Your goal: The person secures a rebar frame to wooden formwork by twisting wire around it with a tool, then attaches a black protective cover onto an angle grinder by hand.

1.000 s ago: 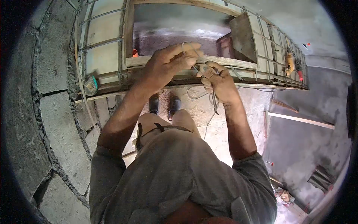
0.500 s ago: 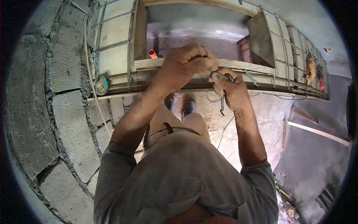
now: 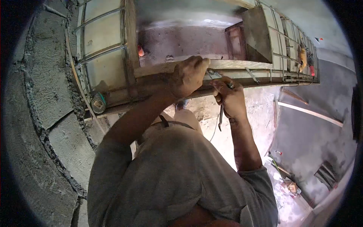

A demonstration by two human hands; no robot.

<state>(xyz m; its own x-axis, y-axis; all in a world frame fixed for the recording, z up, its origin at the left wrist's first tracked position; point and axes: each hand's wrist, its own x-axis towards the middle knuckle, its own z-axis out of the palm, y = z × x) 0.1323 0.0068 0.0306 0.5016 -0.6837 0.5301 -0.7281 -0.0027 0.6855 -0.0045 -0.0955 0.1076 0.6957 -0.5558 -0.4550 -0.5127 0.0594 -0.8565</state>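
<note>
My right hand (image 3: 231,97) is closed around a dark, slim metal tool with a hooked end (image 3: 221,122), which hangs below the fingers. My left hand (image 3: 190,75) is curled at the near wooden board (image 3: 159,70) of the frame, its back toward me. Whatever its fingers pinch, if anything, is hidden. Between the two hands lies part of the steel bars and wood of the frame, too blurred to make out well. A thin wire or cord (image 3: 216,130) trails below my right hand.
A tape measure (image 3: 98,103) rests at the frame's left end beside the block wall (image 3: 62,102). Steel bars (image 3: 102,53) cross the pale panels. An orange pipe end (image 3: 140,51) shows inside the opening. Yellow and red tools (image 3: 303,60) sit far right. A wooden strip (image 3: 310,113) lies right.
The bent thin wire seen at my left hand no longer shows. That hand has turned and moved left and down to the board; my right hand is slightly lower. The view has shifted.
</note>
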